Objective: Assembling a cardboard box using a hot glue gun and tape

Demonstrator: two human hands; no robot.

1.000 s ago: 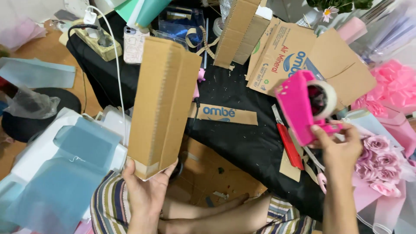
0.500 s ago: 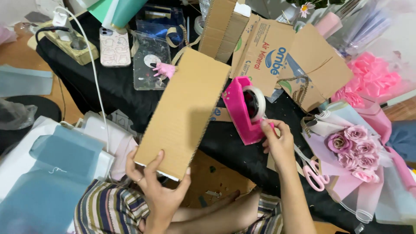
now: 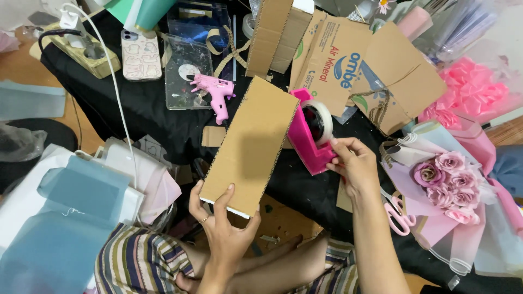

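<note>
A long plain brown cardboard box (image 3: 251, 146) is held up at the middle, tilted. Behind it a flattened brown carton (image 3: 348, 71) with blue and green print lies open on the black cloth. A narrow brown box (image 3: 275, 35) stands near the top edge.

A home craft corner: glue gun (image 3: 213, 92), cardboard scraps (image 3: 376, 71), paper-wrapped rose bouquet (image 3: 447, 182), ribbon bows (image 3: 471, 92).
</note>
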